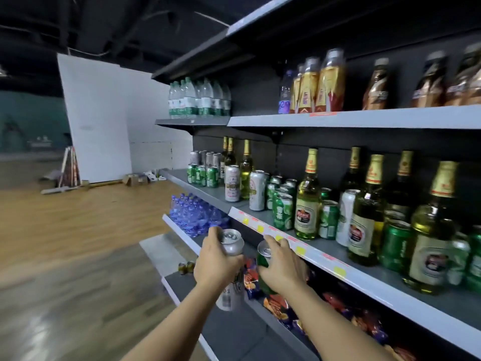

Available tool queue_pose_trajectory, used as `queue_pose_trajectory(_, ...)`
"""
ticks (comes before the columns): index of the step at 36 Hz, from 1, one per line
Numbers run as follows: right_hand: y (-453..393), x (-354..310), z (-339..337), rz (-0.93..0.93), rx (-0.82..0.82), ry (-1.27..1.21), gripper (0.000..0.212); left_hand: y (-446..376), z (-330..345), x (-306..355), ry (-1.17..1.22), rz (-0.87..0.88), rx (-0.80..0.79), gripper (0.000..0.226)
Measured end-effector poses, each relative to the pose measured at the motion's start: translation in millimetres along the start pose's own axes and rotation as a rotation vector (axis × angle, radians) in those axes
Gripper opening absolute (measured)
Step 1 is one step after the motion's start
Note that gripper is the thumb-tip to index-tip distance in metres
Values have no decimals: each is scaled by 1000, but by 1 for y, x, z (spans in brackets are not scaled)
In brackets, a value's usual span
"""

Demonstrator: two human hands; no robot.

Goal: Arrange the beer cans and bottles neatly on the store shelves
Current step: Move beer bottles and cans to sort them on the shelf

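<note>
I see the shelving [364, 118] first; it fills the right half, from 12 o'clock down to 5 o'clock. The wood floor [78, 230] takes the left side, at 8 to 9 o'clock, and a white wall panel [104, 121] stands behind it at 10 o'clock.

On the top shelf, water bottles [199, 99] stand at 12 o'clock, and gold bottles [320, 84] are to the right of them, at 1 o'clock. The beer shelf [325, 259] runs from the centre to 4 o'clock. On it, green glass bottles [368, 212] with gold necks stand mixed with green cans [282, 211] and white cans [257, 190]; they are not in clean rows. At the far end of this shelf, small green cans [202, 175] stand close together in front of grey cans. Below, at the centre, there is a pack of blue bottles [192, 212]. Snack bags [276, 303] lie on the low shelf at 5 o'clock.

My two arms come in from 6 o'clock. The left hand [216, 264] grips a silver can [232, 244] around its body; the can is upright, top visible, just in front of the shelf edge and below it. The right hand [281, 267] holds a green can [264, 259], fingers curled over its side; this can tilts to the left. The two cans are near each other, but I cannot tell if they touch.
</note>
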State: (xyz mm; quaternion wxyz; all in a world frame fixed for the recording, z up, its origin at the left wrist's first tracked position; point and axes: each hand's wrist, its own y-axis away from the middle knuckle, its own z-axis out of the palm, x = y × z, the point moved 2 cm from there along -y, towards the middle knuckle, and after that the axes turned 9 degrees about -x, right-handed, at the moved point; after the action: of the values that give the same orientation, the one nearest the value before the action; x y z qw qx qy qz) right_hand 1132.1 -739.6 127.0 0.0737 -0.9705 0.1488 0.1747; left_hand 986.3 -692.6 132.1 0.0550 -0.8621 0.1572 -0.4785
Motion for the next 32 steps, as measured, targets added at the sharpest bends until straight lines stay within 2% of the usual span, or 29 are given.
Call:
queue_pose_trajectory(3, -35, -35, 19, 11, -22, -16, 69, -32, -28, -38, -37, -5, 6, 61)
queue_pose_trajectory(14, -156, -111, 57, 60, -58, -75, 68, -138, -84, -121, 25, -36, 44, 51)
queue_pose_trajectory(18, -206, -122, 68, 67, -63, -70, 68, -186, -81, -137, 33, -18, 39, 64)
queue_pose_trajectory(24, -296, -131, 79, 42, -33, -95, 72, -274, -70, -152, 65, 27, 65, 70)
queue_pose_trajectory(32, -411, -158, 64, -46, 24, -115, 71, -404, -65, -138, 113, 88, 94, 60)
